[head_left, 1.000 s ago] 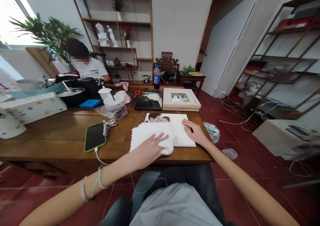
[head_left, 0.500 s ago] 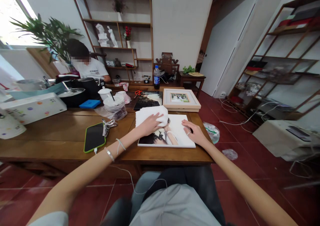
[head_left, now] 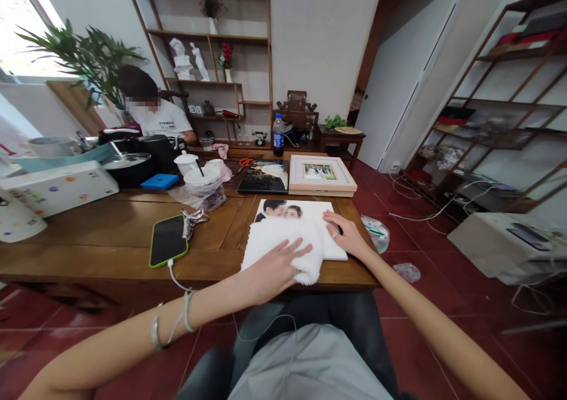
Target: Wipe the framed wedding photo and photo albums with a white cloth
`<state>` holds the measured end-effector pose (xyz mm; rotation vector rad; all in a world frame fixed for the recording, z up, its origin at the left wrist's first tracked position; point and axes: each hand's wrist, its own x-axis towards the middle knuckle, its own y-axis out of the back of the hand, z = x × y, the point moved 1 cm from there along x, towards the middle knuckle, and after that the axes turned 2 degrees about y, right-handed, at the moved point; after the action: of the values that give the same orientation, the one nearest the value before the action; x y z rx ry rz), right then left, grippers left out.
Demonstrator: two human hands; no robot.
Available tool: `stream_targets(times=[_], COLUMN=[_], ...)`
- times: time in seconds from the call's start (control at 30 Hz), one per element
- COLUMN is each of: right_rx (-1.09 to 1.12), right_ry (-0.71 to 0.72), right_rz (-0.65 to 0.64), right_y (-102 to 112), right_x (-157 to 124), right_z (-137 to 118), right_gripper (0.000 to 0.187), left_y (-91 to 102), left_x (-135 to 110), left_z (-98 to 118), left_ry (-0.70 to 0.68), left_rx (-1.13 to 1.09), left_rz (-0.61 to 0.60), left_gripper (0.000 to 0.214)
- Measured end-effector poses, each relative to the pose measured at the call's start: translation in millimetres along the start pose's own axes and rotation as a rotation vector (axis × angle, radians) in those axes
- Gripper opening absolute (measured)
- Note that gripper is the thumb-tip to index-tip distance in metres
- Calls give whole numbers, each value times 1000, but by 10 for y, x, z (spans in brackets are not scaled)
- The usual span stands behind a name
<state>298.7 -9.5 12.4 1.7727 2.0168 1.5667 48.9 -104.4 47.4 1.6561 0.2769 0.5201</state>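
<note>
A fluffy white cloth [head_left: 279,237] is bunched under my left hand [head_left: 277,270], whose fingers press and hold it against a white-edged photo panel [head_left: 313,210]. The cloth covers the panel's lower left part and hangs over its near edge. Two people's heads in the print show above the cloth. My right hand [head_left: 348,236] rests on the panel's right edge, fingers stretched out and holding nothing. Behind the panel lie a dark photo panel [head_left: 261,178] and a pale framed photo [head_left: 325,172].
To the left are a phone [head_left: 169,240] on a cable, a lidded plastic cup [head_left: 201,181], a blue box [head_left: 159,181] and a white carton [head_left: 62,190]. A bottle [head_left: 278,137] stands behind. A person [head_left: 166,119] sits across the table.
My left hand has drawn the white cloth from the panel's far left part toward me, over its near edge. The printed heads are uncovered. My right hand has stayed in place.
</note>
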Motion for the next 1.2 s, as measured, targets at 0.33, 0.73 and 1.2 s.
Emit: stream_targets(times=[0.33,0.73,1.2], right_rx=[-1,12,-21], right_ry=[1,4,14], right_rz=[0,3,-12], right_y=[-2,-13,-14], right_x=[-15,-11,-1], right_z=[25,40,32], right_gripper=[29,29,30], left_y=[-154,-126,-7], left_x=[582,550,425], left_z=[-830,-578,-198], left_ry=[182,110,81], left_rx=[-26,22,-47], left_rz=[-8,-30,-25], left_gripper=[32,28,28])
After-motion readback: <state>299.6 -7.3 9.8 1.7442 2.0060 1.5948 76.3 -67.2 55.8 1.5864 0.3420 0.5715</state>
